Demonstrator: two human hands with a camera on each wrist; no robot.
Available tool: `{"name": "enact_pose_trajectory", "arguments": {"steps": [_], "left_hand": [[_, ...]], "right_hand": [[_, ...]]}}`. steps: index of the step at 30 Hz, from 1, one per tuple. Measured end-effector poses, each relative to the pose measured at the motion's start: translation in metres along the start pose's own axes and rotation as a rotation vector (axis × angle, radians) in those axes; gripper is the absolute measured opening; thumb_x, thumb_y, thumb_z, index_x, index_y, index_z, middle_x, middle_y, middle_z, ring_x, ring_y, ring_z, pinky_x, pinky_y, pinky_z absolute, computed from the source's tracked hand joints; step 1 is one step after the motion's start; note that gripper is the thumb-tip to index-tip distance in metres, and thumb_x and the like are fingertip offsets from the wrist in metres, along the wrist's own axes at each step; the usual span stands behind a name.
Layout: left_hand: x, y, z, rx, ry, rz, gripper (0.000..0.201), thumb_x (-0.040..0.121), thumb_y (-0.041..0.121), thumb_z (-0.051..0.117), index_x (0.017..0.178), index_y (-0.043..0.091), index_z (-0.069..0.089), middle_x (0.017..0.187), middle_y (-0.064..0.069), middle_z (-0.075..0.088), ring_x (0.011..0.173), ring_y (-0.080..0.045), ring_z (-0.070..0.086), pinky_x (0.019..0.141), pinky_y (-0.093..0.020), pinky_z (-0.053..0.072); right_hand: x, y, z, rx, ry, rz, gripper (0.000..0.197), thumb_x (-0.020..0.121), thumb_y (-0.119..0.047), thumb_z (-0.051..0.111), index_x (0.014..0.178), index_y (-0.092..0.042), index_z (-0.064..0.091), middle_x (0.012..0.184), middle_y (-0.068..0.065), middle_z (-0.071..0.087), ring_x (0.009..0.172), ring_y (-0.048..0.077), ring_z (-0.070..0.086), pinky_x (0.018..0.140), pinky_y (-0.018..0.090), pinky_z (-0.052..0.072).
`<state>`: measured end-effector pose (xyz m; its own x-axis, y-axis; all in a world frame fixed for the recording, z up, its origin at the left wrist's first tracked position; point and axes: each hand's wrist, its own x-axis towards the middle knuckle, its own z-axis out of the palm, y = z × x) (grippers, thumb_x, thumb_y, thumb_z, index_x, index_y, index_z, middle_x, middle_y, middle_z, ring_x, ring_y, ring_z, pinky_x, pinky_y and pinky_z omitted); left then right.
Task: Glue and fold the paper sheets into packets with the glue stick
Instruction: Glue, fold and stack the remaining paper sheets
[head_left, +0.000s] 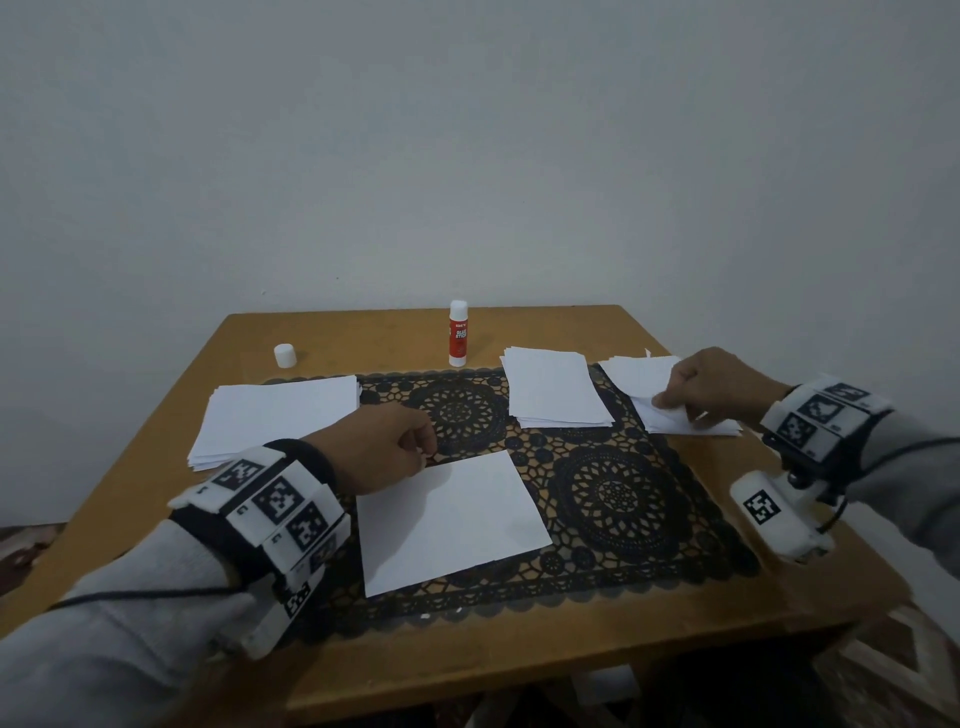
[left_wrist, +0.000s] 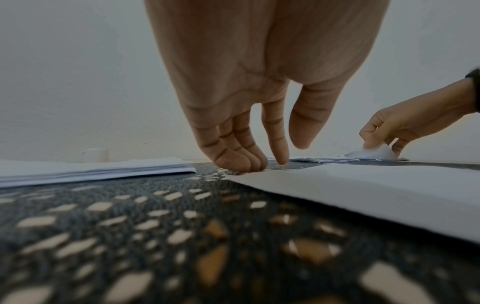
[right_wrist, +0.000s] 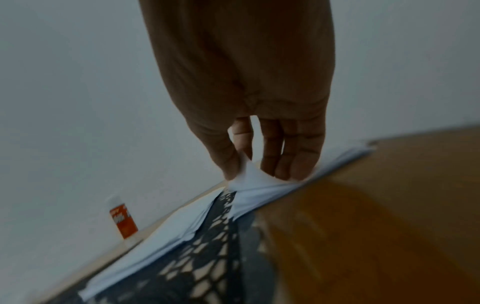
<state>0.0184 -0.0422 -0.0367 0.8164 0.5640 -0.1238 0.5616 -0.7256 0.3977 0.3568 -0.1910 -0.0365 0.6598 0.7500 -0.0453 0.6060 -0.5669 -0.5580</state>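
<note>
You were early in one packet, with most of the job still ahead, as far as these views showed. A single sheet (head_left: 452, 522) lay flat and unfolded at the centre of the lace mat (head_left: 623, 499), with no crease or glue that I could make out on it. Your left hand (head_left: 387, 449) sat at that sheet's 11 o'clock corner, fingers bent downward with their tips on the mat and the paper's edge; it gripped nothing, and the thumb hung free above the surface. Your right hand (head_left: 711, 384) was out at 2 o'clock on the far-right stack (head_left: 675, 410), thumb and forefinger pinching up the top piece (right_wrist: 249, 176) while the other fingers pressed the pile down. Whether that pile held finished packets or smaller blanks, I couldn't tell; its edges looked uneven. The glue stick (head_left: 458, 333) stood upright at 12 o'clock, just beyond the mat, uncapped it seemed, since its cap (head_left: 284, 355) rested apart at 11 o'clock on the bare table (head_left: 727, 597). Neither hand touched it. Another stack (head_left: 556, 389) sat at 1 o'clock and a thick supply of sheets (head_left: 275, 415) at 10 o'clock, so I judged that plenty of gluing and folding remained for you.
</note>
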Motion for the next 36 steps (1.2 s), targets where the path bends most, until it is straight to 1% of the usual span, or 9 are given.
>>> {"name": "enact_pose_trajectory", "arguments": {"steps": [5,10,13,16,20,22,25,27,36], "left_hand": [[0.0008,-0.0006,0.0001,0.005,-0.006,0.008,0.019,0.093,0.013,0.053,0.109,0.019,0.062,0.099,0.004,0.057,0.089,-0.011,0.051,0.065,-0.01,0.036],[0.0005,-0.001,-0.0001,0.009,-0.009,0.011,0.019,0.093,0.013,0.053,0.109,0.019,0.062,0.099,0.004,0.057,0.09,-0.011,0.051,0.065,-0.009,0.036],[0.0013,-0.0011,-0.0003,0.008,-0.009,0.013,0.019,0.093,0.014,0.053,0.11,0.018,0.062,0.098,0.005,0.057,0.088,-0.01,0.051,0.064,-0.009,0.035],[0.0018,-0.0012,-0.0002,0.011,-0.008,0.014,0.019,0.094,0.013,0.053,0.11,0.018,0.062,0.098,0.005,0.057,0.088,-0.009,0.05,0.064,-0.008,0.036],[0.0019,-0.0019,0.0001,0.002,-0.005,0.013,0.018,0.093,0.014,0.053,0.109,0.019,0.062,0.099,0.004,0.057,0.089,-0.01,0.051,0.065,-0.009,0.036],[0.0019,-0.0021,0.0002,0.003,-0.004,0.014,0.018,0.093,0.014,0.054,0.108,0.019,0.062,0.099,0.004,0.057,0.089,-0.01,0.051,0.065,-0.009,0.036],[0.002,-0.0027,0.0003,0.002,-0.003,0.017,0.017,0.093,0.014,0.054,0.107,0.02,0.062,0.099,0.005,0.058,0.088,-0.009,0.051,0.065,-0.009,0.036],[0.0022,-0.0033,0.0005,-0.002,-0.004,0.014,0.017,0.093,0.014,0.054,0.106,0.021,0.062,0.1,0.004,0.058,0.088,-0.009,0.051,0.065,-0.011,0.037],[0.002,-0.005,0.0005,0.005,0.009,0.017,0.018,0.092,0.014,0.055,0.107,0.02,0.062,0.1,0.004,0.059,0.088,-0.011,0.053,0.065,-0.01,0.037]], "right_hand": [[-0.0028,-0.0068,0.0002,0.242,-0.002,0.241,0.01,0.084,0.0,0.065,0.084,0.002,0.055,0.083,0.018,0.059,0.068,0.028,0.059,0.054,0.03,0.05],[-0.0038,-0.0071,0.002,0.264,-0.008,0.268,0.021,0.082,0.006,0.064,0.101,0.008,0.056,0.091,0.021,0.06,0.073,0.028,0.06,0.056,0.033,0.053],[-0.0023,-0.0051,0.0026,0.21,-0.003,0.265,0.018,0.08,0.008,0.067,0.094,0.011,0.057,0.087,0.025,0.063,0.071,0.031,0.062,0.064,0.038,0.055],[-0.0026,-0.0033,0.0014,0.182,-0.022,0.24,0.01,0.076,0.01,0.066,0.075,0.007,0.057,0.07,0.021,0.061,0.057,0.027,0.06,0.06,0.034,0.051],[-0.0036,0.0,0.001,0.179,-0.01,0.194,0.008,0.078,0.009,0.066,0.084,0.014,0.064,0.072,0.022,0.06,0.056,0.025,0.057,0.062,0.034,0.05],[-0.0052,-0.0017,0.0012,0.162,-0.016,0.171,0.004,0.079,0.007,0.066,0.077,0.01,0.063,0.068,0.02,0.058,0.055,0.024,0.055,0.06,0.032,0.049],[-0.0045,-0.0014,0.0028,0.097,-0.036,0.139,0.028,0.085,0.0,0.066,0.059,0.002,0.055,0.053,0.012,0.053,0.049,0.022,0.049,0.052,0.025,0.042],[-0.0045,-0.0015,0.0045,0.027,-0.058,0.112,0.033,0.092,-0.011,0.062,0.061,0.0,0.056,0.054,0.01,0.054,0.049,0.02,0.049,0.052,0.021,0.041],[-0.0059,-0.0038,-0.0023,0.035,0.055,0.0,0.033,0.09,-0.009,0.063,0.059,0.002,0.058,0.056,0.012,0.064,0.056,0.025,0.058,0.062,0.032,0.049]]}}
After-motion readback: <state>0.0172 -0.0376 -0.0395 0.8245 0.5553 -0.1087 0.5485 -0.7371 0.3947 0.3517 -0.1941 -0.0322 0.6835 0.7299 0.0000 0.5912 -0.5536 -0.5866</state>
